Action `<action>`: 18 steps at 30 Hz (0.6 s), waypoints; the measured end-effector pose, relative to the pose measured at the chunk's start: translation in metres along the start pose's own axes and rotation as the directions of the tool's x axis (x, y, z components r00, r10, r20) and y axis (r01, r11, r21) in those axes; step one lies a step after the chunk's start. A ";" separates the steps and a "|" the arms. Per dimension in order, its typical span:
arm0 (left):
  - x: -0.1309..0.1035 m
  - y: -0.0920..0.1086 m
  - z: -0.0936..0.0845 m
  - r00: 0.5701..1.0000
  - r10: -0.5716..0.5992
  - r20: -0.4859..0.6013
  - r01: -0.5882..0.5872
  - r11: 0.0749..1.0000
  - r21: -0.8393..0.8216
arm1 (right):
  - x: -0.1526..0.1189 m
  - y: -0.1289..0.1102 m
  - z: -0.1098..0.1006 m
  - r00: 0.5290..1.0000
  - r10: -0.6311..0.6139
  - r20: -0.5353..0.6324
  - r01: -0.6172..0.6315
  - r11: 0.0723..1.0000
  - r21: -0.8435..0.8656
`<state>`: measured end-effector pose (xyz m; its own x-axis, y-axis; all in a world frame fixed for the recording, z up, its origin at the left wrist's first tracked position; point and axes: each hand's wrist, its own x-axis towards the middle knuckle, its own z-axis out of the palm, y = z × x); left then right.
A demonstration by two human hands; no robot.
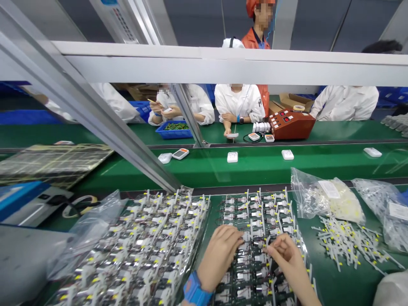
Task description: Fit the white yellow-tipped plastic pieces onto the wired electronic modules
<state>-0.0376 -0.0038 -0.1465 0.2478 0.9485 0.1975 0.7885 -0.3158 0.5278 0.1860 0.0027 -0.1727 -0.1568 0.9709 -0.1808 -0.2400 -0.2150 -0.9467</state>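
My left hand (223, 250), with a blue wrist strap (196, 289), rests over the left side of a tray of small motor assemblies (244, 263). Its fingers curl down at one assembly, and the fingertips are partly hidden among the parts. On the right side of the same tray, my right hand (285, 255) has thumb and index finger pinched together at a small part too tiny to make out. White and yellow plastic pieces stick up from the assemblies. To the right lies a loose pile of white sticks with yellow tips (349, 242).
A second tray of assemblies (137, 250) fills the left. Plastic bags (330, 195) lie at the right. White devices (232, 157) sit on the green conveyor (204, 170). A metal frame (223, 66) crosses ahead. People in white coats sit beyond, near a red-brown box (295, 125).
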 end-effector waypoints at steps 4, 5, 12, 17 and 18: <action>-0.001 -0.031 0.005 0.990 -0.105 -0.097 0.124 0.970 0.210 | 0.000 0.001 -0.002 1.000 -0.007 -0.022 0.006 0.999 -0.032; -0.001 -0.036 0.007 0.987 -0.127 -0.101 0.148 0.959 0.240 | 0.000 0.001 -0.002 1.000 -0.006 -0.018 0.006 0.999 -0.038; 0.010 -0.042 0.024 0.991 -0.123 -0.043 0.131 0.955 0.265 | -0.001 0.005 -0.001 1.000 0.002 0.019 0.000 0.998 -0.056; 0.018 -0.034 0.032 0.989 -0.139 -0.056 0.149 0.951 0.270 | -0.002 0.002 -0.001 1.000 0.005 0.018 -0.003 0.997 -0.074; 0.019 -0.033 0.034 0.988 -0.144 -0.057 0.154 0.951 0.269 | -0.002 0.001 -0.001 1.000 0.005 0.019 -0.003 0.997 -0.078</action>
<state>-0.0397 0.0261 -0.1887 0.0990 0.9811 0.1664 0.9392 -0.1474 0.3102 0.1870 0.0006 -0.1737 -0.1766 0.9676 -0.1803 -0.1636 -0.2095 -0.9640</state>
